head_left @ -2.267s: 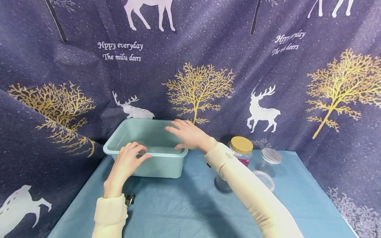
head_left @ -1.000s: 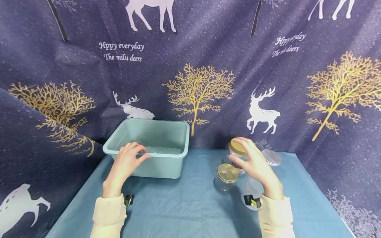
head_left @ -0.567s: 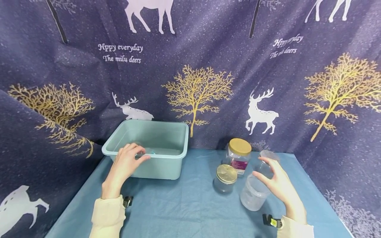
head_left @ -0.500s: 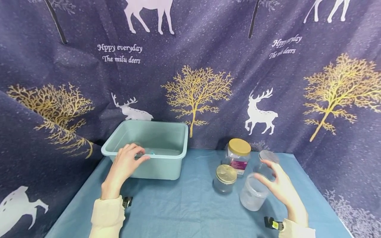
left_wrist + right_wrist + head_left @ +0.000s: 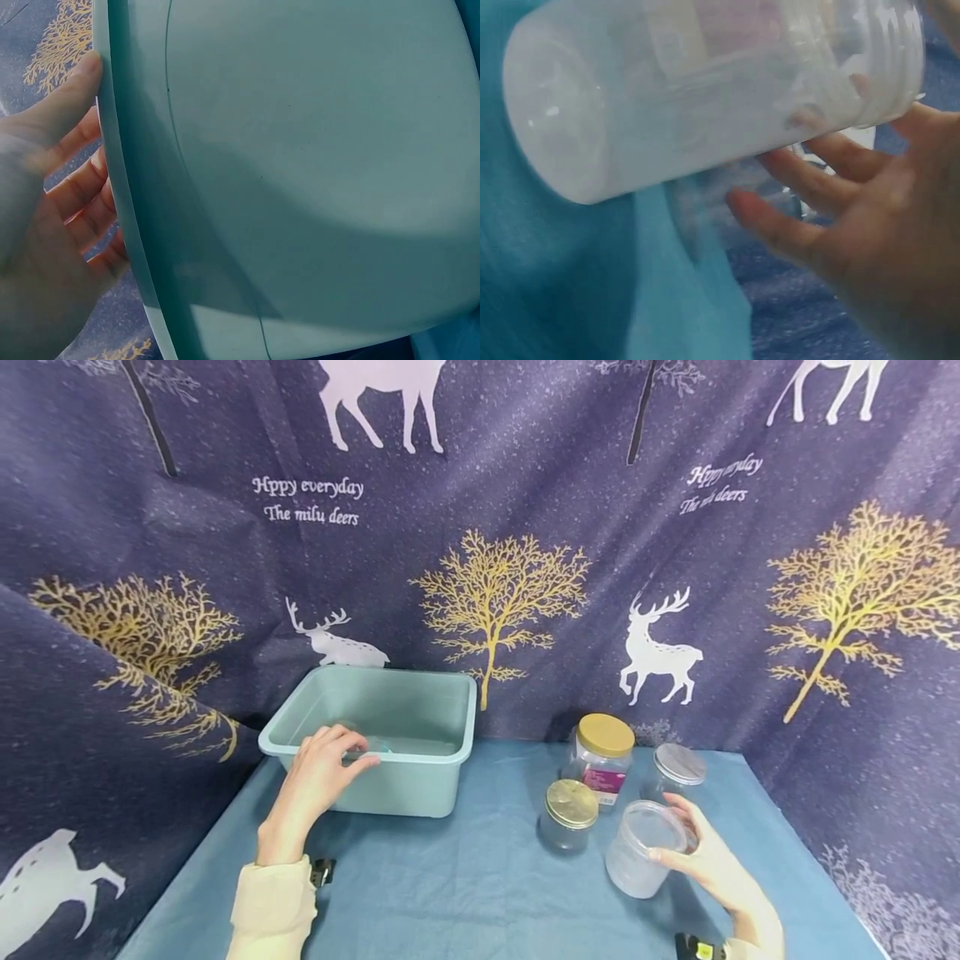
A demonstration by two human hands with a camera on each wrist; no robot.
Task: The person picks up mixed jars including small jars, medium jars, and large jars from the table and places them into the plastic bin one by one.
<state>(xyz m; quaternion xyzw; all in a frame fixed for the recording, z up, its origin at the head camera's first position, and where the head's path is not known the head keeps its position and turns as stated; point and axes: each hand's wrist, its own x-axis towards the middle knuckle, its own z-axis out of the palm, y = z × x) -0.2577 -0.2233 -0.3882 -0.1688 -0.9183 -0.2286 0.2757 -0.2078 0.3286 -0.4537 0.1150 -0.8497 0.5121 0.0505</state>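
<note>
Blue cloth covers the bench [image 5: 465,893], with a navy deer-and-gold-tree curtain [image 5: 525,527] draped behind and along both sides. My left hand [image 5: 318,777] grips the near rim of the teal tub [image 5: 420,768] at back left: thumb on the outer wall, fingers [image 5: 90,214] curled over the rim. My right hand [image 5: 708,860] holds the lidless clear plastic jar [image 5: 643,858] at front right, tilted with its open mouth up toward me; my fingers [image 5: 780,225] are spread around its side near the threaded neck, and the wrist view shows the base lifted off the cloth. Three capped jars stand just behind it: small gold-lid jar [image 5: 570,814] to its left, taller jar with yellow lid and pink label [image 5: 602,758] behind that, silver-lid jar [image 5: 677,770] to the right. All three are upright and near each other.
</note>
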